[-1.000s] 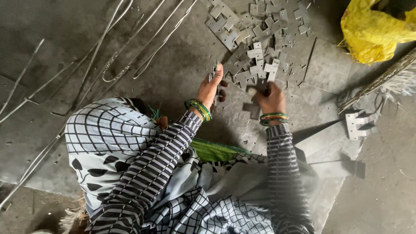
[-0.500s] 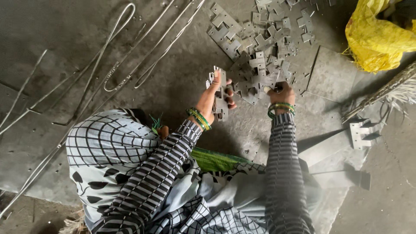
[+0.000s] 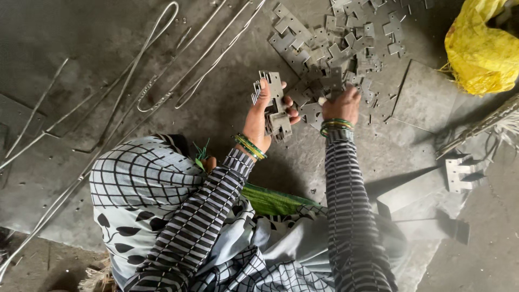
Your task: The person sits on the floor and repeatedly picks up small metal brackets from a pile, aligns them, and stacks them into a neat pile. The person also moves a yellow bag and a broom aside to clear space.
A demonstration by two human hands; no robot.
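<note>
Gathering step: left hand [image 3: 259, 121] fingers clamp a stack of metal plates [image 3: 274, 105]; right hand [image 3: 339, 104] fingers pinch closed on one plate in the pile [image 3: 335, 43] just beyond its fingertips. Next, likely, adding that plate squarely to the stack.

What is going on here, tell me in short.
A person sits on the grey floor sorting flat notched metal plates. The left hand grips a stack of plates held upright. The right hand reaches into the loose pile of plates spread ahead. Bent wire rods lie to the left, a yellow sack sits at upper right, and a few more plates rest by the right arm.
</note>
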